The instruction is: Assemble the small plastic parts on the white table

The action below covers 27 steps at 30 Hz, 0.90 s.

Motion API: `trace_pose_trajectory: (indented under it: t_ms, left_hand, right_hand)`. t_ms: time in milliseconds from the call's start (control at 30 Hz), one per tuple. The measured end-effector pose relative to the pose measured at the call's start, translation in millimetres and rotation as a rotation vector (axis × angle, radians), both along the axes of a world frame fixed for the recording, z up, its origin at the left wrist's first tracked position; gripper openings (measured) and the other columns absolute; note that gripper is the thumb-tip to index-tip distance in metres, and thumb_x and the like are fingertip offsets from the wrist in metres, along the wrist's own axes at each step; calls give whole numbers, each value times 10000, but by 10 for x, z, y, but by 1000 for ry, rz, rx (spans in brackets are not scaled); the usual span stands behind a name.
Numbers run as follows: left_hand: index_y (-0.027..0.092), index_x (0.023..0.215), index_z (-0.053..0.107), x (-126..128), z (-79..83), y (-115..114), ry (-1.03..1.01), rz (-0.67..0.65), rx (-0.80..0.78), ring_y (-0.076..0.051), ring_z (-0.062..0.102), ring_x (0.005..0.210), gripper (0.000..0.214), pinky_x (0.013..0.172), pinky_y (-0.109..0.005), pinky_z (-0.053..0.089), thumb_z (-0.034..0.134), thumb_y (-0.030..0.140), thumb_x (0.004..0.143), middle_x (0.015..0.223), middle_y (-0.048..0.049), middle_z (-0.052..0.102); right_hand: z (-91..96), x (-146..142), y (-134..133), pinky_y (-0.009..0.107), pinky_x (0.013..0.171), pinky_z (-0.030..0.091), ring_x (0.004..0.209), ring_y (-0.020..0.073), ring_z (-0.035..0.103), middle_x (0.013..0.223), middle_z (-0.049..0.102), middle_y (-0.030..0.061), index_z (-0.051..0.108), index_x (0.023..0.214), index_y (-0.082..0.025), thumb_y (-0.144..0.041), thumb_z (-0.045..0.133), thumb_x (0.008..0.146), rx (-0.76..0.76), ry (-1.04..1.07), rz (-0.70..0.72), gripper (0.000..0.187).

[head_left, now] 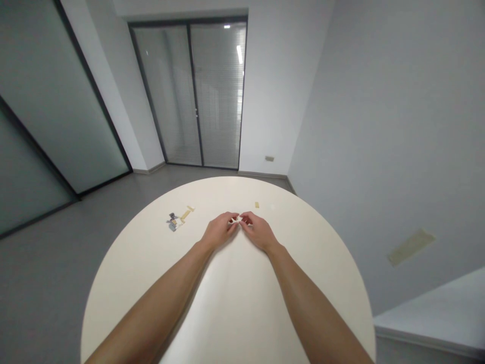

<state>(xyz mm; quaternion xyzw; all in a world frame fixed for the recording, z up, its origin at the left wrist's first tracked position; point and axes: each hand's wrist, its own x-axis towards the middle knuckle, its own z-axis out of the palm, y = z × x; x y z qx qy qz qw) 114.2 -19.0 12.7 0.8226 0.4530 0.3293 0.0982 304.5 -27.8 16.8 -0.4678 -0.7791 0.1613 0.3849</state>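
Both my hands meet near the middle of a round cream table (151, 283). My left hand (220, 230) and my right hand (256, 230) pinch together, fingertips touching, around a tiny pale piece (238, 219) held between them. The piece is too small to name. To the left lies a small cluster of grey and tan pieces (175, 221), with a tan strip (185, 214) beside it. A small tan piece (256, 205) lies just beyond my right hand.
Another very small pale piece (273, 206) lies farther right on the table. Grey floor surrounds the table. Glass doors with blinds (197, 96) stand at the back, glass panels on the left, a white wall on the right.
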Motion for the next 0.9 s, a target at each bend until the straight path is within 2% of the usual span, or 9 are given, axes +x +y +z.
trace_pose_trajectory:
  t_ms: [900]
  left_hand:
    - [264, 1144, 676, -20, 33, 14, 49, 29, -45, -191, 646, 973, 278, 876, -301, 493, 516, 346, 932, 1071, -32, 724]
  right_hand:
    - [-22, 17, 16, 286, 784, 480, 847, 170, 655, 931, 714, 21, 616, 1106, -249, -301, 539, 939, -23, -43, -25, 191]
